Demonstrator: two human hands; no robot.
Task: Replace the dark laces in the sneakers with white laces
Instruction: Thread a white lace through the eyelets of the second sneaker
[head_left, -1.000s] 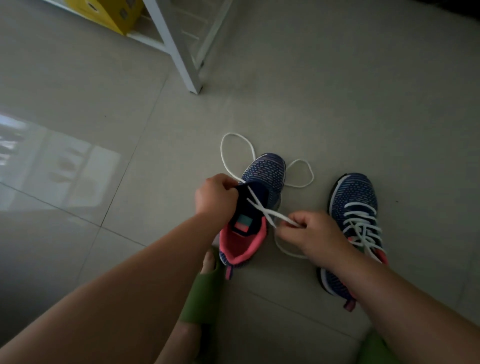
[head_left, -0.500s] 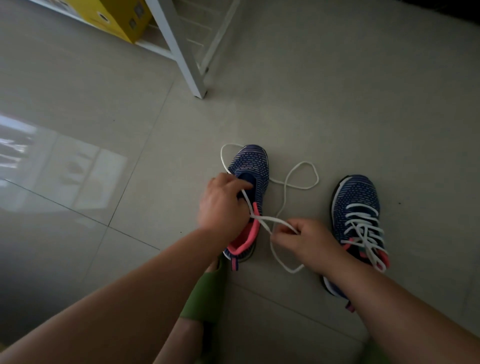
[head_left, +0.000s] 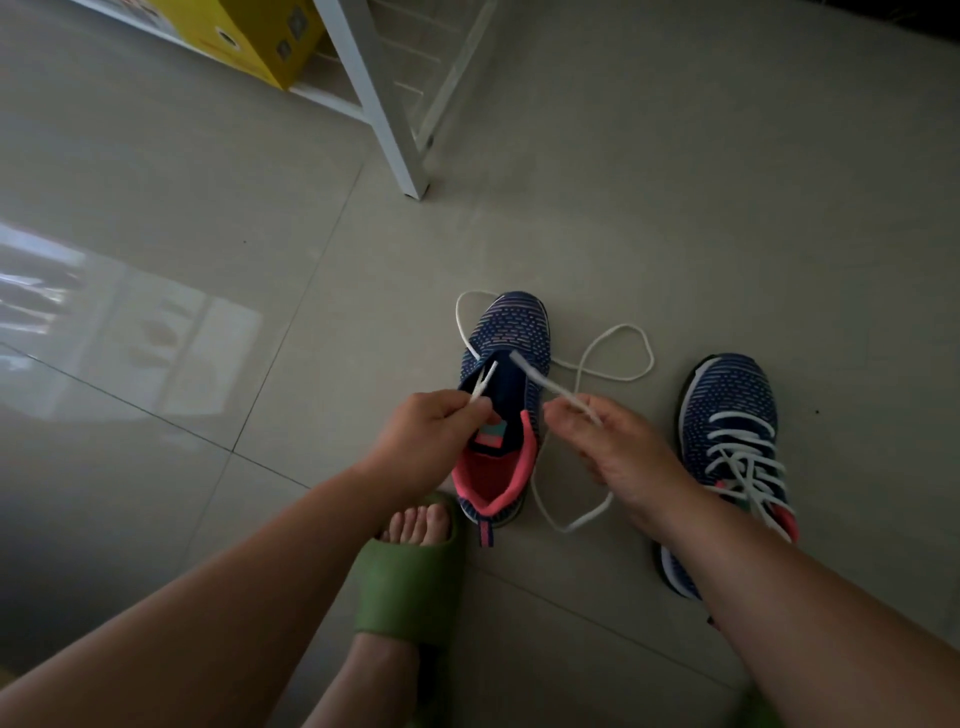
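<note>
lacing the left-hand sneaker (head_left: 506, 395) on the floor (head_left: 675, 208). the left hand (head_left: 426, 441) pinches 1 end of the white lace (head_left: 618, 364); the right hand (head_left: 618, 447) pinches the other, both drawn up from the lowest eyelets. the step is likely done well by evening the 2 ends before crossing them. the second sneaker (head_left: 727, 415), already laced white, lies near on the right. slack loops trail beyond the toe; a green slipper (head_left: 410, 582) sits just behind the heel, a white frame leg (head_left: 395, 130) well apart. open tile lies to the left.
</note>
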